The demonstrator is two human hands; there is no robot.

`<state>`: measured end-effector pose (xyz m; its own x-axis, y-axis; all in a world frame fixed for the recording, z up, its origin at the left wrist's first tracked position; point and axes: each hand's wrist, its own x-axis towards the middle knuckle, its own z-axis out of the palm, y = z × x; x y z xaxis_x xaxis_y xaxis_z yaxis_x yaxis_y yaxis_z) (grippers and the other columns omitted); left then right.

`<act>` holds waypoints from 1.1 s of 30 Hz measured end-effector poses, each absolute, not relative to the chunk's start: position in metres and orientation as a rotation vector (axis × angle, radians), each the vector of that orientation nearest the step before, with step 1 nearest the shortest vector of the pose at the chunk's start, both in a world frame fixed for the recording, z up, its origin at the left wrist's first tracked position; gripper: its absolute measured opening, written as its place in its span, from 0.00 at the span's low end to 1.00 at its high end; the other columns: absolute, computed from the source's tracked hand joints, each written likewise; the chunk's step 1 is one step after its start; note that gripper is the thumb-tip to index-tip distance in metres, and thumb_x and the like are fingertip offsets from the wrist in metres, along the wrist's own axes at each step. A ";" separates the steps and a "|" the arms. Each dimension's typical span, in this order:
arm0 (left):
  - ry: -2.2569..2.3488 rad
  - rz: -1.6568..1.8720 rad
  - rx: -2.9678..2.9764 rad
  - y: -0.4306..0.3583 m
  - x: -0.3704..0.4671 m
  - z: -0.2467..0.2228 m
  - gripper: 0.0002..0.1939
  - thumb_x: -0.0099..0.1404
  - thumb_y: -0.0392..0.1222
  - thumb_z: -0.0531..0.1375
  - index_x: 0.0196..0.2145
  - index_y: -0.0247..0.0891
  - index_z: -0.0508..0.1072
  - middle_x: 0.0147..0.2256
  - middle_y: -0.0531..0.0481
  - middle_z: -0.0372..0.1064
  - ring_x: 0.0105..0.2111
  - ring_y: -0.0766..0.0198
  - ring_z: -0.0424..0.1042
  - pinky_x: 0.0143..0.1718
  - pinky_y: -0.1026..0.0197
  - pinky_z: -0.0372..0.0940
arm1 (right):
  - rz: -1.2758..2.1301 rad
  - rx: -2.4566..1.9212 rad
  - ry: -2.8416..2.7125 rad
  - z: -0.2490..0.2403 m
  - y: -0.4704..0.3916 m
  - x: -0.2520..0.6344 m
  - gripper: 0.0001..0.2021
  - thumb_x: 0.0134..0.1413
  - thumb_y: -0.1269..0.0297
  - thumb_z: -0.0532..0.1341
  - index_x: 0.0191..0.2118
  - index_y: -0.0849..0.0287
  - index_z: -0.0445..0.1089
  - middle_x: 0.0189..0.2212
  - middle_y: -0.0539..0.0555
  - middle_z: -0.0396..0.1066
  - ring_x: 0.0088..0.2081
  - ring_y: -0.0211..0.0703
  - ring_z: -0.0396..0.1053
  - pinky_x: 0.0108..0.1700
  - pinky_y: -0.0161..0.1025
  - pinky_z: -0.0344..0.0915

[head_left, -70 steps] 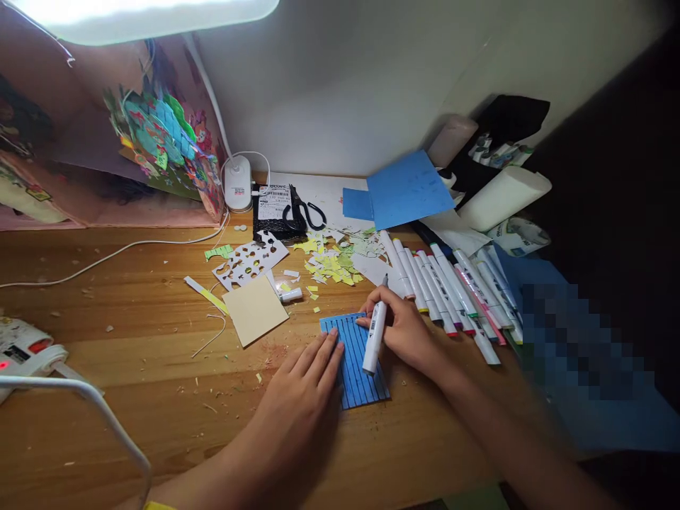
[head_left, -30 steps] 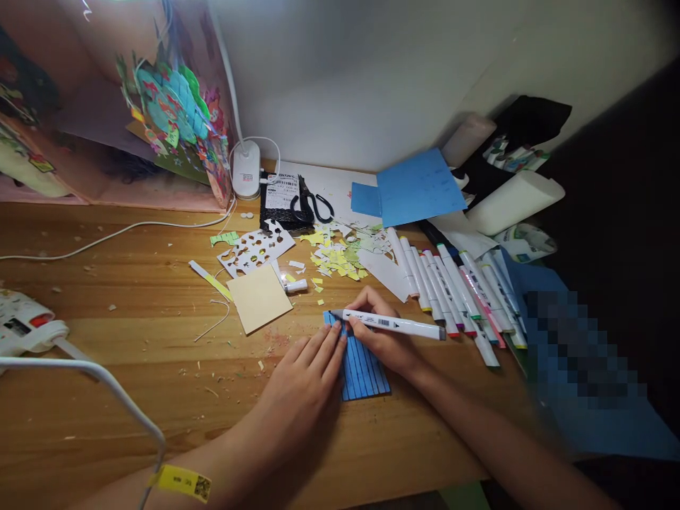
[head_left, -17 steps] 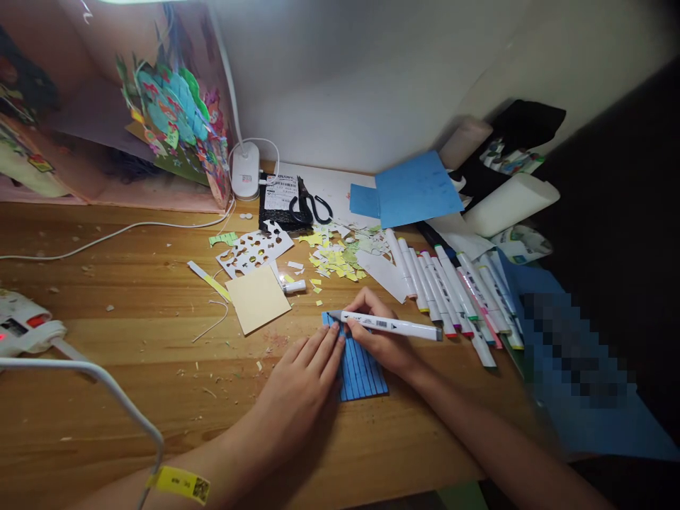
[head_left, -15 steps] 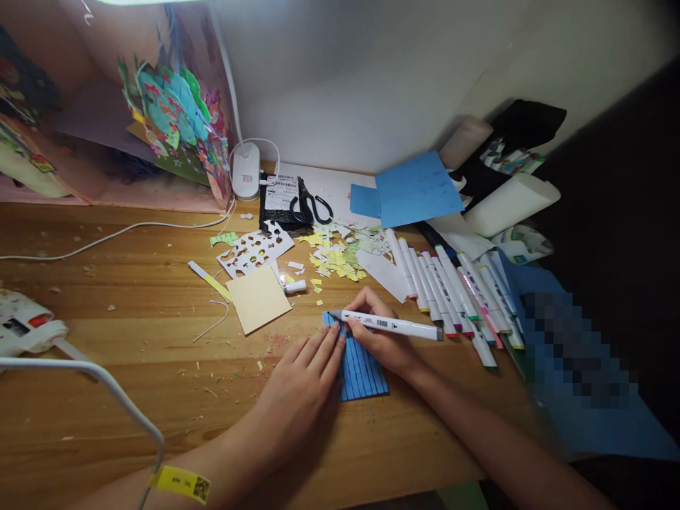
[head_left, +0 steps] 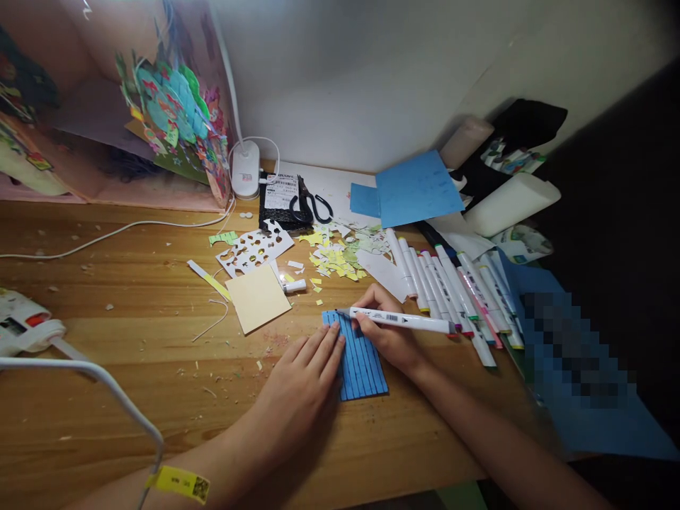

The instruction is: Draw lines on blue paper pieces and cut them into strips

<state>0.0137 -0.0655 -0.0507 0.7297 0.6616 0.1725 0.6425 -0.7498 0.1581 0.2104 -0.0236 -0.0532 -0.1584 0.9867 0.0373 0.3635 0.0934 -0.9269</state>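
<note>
A blue card (head_left: pixel 364 365) ruled with dark lengthwise lines lies on the wooden table. My left hand (head_left: pixel 311 361) rests flat on its left side, fingers stretched out and holding nothing. Pinched in my right hand (head_left: pixel 390 333) is a white marker (head_left: pixel 419 321) with a grey end. Its dark tip touches or hovers just over the card's upper edge; I cannot tell which. Left of the card is a cream square card (head_left: pixel 258 299), with a marker cap (head_left: pixel 295 286) close by.
Several markers (head_left: pixel 435 287) lie in a row at the right. Paper scraps (head_left: pixel 340 258), black-handled scissors (head_left: pixel 311 209) and a blue sheet (head_left: pixel 419 190) sit toward the wall. A power strip (head_left: pixel 246 170) stands by a decorated box (head_left: pixel 220 184). A white cable (head_left: pixel 132 397) curves at lower left.
My right hand and the marker have shifted slightly right along the card's top edge. My left hand and the card have stayed in place.
</note>
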 end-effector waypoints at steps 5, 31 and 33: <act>1.073 0.348 2.833 -0.065 0.014 -0.050 0.22 0.70 0.39 0.47 0.59 0.28 0.59 0.60 0.38 0.55 0.57 0.51 0.60 0.52 0.51 0.61 | 1.055 -1.362 -1.657 -0.053 -0.022 0.208 0.04 0.55 0.66 0.57 0.31 0.55 0.59 0.24 0.47 0.65 0.26 0.39 0.65 0.28 0.36 0.60; 1.076 0.319 2.868 -0.065 0.013 -0.049 0.23 0.69 0.39 0.49 0.60 0.29 0.58 0.61 0.39 0.53 0.57 0.52 0.60 0.53 0.52 0.60 | 1.119 -1.321 -1.575 -0.053 -0.022 0.211 0.05 0.56 0.64 0.57 0.32 0.56 0.59 0.24 0.47 0.65 0.26 0.38 0.65 0.28 0.35 0.61; 1.073 0.317 2.869 -0.065 0.013 -0.049 0.23 0.68 0.39 0.50 0.59 0.29 0.58 0.61 0.38 0.54 0.57 0.52 0.60 0.52 0.52 0.61 | 1.123 -1.315 -1.557 -0.053 -0.021 0.212 0.05 0.56 0.64 0.57 0.32 0.56 0.59 0.23 0.47 0.65 0.25 0.38 0.64 0.27 0.35 0.60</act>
